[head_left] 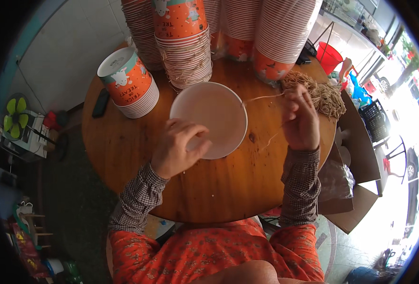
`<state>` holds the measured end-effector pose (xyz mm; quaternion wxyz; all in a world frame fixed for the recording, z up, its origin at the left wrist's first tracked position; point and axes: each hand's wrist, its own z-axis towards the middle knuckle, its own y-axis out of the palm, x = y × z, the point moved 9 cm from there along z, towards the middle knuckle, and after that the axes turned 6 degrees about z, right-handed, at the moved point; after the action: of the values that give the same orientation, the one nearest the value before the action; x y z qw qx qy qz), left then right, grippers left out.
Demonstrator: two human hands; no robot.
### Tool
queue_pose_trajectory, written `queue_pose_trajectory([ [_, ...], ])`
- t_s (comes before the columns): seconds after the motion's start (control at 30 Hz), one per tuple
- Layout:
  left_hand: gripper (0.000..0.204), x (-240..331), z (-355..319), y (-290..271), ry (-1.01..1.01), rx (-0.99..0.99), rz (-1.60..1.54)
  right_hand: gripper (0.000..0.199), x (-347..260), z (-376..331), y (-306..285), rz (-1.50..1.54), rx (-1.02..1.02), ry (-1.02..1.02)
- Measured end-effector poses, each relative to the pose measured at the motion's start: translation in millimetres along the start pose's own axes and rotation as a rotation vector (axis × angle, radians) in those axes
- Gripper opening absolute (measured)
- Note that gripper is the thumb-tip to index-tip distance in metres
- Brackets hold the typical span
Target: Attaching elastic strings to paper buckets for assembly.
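A round paper bucket [209, 106] with a white rim and a pale inside stands on the wooden table, its mouth facing up. My left hand [178, 144] hovers over its near left rim, fingers curled, with a gap between thumb and forefinger. My right hand [301, 118], raised to the right of the bucket, has its fingers closed on a thin tan cord [262, 98]. One length of the cord reaches the bucket's right rim; whether it passes through the rim I cannot tell. A loose end hangs lower, over the table.
A bundle of tan cords [325, 97] lies at the table's right edge. Tall stacks of orange patterned buckets [183, 57] line the back. A shorter stack [130, 87] and a dark phone-like object [101, 103] are at left. An open cardboard box [361, 201] stands right.
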<state>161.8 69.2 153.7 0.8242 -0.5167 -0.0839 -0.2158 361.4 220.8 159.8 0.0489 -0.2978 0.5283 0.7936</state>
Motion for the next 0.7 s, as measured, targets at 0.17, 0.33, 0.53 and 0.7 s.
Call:
queue_pose_trajectory([
  [0.17, 0.032, 33.3, -3.8, 29.0, 0.176, 0.064, 0.152, 0.012, 20.2, -19.6, 23.6, -0.121, -0.046, 0.178],
  [0.33, 0.020, 14.4, -7.3, 29.5, 0.188, 0.117, 0.327, 0.019, 4.7, -52.4, 66.3, -0.371, -0.256, 0.290],
  [0.53, 0.013, -21.0, 4.0, -3.7, 0.102, 0.150, 0.259, 0.023, -52.6, -80.5, 113.6, -0.692, -0.430, -0.082],
  [0.7, 0.036, -38.0, 14.0, -46.7, 0.081, 0.431, 0.385, 0.021, -59.3, -82.0, 124.6, -0.713, -0.428, -0.212],
])
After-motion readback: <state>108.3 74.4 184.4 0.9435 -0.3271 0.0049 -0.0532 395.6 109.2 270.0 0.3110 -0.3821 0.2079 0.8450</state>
